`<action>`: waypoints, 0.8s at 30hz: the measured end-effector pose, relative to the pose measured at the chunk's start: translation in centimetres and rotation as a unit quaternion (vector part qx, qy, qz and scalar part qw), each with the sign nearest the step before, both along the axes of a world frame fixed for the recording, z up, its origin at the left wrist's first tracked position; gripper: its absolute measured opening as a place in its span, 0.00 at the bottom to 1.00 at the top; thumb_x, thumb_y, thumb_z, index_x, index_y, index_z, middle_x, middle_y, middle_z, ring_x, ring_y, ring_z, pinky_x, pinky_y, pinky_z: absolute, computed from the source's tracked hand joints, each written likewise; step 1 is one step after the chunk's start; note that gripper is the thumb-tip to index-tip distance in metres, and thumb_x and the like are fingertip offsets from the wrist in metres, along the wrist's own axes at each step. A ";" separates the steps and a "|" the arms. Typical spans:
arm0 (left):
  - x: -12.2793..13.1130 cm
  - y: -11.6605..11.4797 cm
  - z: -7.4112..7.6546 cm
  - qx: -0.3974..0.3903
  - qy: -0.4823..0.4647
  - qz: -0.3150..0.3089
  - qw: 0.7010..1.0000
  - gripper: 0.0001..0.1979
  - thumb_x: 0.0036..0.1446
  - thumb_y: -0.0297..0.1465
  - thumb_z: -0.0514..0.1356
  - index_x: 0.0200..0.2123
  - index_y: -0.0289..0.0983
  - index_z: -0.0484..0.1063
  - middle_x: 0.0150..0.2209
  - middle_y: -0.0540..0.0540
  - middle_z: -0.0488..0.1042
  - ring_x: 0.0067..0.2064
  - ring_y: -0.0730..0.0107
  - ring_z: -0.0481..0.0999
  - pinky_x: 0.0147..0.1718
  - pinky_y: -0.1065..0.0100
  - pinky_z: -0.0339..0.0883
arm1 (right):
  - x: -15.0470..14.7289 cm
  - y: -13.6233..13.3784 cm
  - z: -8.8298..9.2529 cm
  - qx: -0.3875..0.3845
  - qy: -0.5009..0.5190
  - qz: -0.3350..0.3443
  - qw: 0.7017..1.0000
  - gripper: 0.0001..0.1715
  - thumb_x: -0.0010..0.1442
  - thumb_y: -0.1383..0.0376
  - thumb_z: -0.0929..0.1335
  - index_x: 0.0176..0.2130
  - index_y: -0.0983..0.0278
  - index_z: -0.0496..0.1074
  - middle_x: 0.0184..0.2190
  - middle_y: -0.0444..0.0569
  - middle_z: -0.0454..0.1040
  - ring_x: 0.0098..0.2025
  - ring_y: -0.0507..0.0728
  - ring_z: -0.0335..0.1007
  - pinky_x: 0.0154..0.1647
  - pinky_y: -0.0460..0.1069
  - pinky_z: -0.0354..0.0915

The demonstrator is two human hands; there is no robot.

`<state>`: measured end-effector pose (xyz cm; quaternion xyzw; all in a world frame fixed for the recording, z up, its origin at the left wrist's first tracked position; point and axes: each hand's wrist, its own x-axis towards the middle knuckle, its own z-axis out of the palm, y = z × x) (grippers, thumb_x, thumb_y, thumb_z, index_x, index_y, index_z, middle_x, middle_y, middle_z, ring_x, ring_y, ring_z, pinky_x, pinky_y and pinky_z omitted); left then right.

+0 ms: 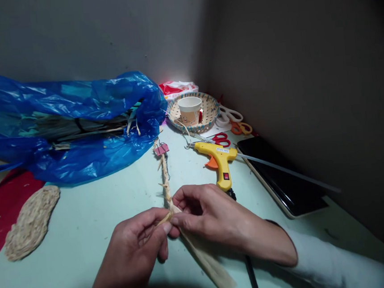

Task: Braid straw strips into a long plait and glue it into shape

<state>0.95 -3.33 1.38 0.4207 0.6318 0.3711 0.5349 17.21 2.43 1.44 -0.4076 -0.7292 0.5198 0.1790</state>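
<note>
A narrow braid of pale dried husk (165, 175) runs away from me along the table, its far end at a pink clip or tag (161, 149). At its near end my left hand (138, 243) pinches a thin husk strand between thumb and fingers. Pressed close beside it, my right hand (208, 212) grips the braid's end and a wide husk strip (205, 259), which hangs down toward me. The fingertips of both hands nearly touch, and they hide part of the braid's end. Just beyond my right hand lies a yellow glue gun (218, 157).
A blue plastic bag (79, 158) of dried stalks lies at the back left. A coiled woven piece (32, 223) sits at left. Behind the glue gun are a woven basket (214, 115) with a paper cup (190, 110), and several scissors (231, 113). A black tablet (278, 176) lies at right.
</note>
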 end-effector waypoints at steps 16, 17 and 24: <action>-0.1 0.0 0.0 -0.024 0.062 -0.064 0.996 0.10 0.54 0.38 0.60 0.25 0.39 0.72 0.18 0.52 0.75 0.24 0.70 0.74 0.29 0.71 0.64 | -0.1 -0.3 0.9 0.027 -0.070 0.026 0.997 0.12 0.67 0.62 0.59 0.39 0.65 0.68 0.33 0.48 0.73 0.36 0.54 0.65 0.35 0.47 0.57; -0.1 0.0 0.0 -0.026 0.066 -0.069 0.995 0.10 0.54 0.37 0.60 0.25 0.39 0.72 0.17 0.52 0.75 0.25 0.69 0.74 0.29 0.71 0.64 | -0.2 -0.2 0.9 0.019 -0.067 0.025 0.997 0.12 0.67 0.61 0.60 0.38 0.65 0.68 0.31 0.46 0.73 0.34 0.53 0.65 0.33 0.47 0.56; 0.1 0.1 0.4 -0.027 0.061 -0.049 0.997 0.10 0.54 0.37 0.60 0.25 0.38 0.73 0.19 0.51 0.76 0.25 0.67 0.74 0.29 0.70 0.63 | 0.1 0.5 0.2 -0.001 -0.039 0.031 0.999 0.11 0.62 0.60 0.66 0.34 0.65 0.72 0.25 0.43 0.68 0.27 0.50 0.59 0.25 0.45 0.51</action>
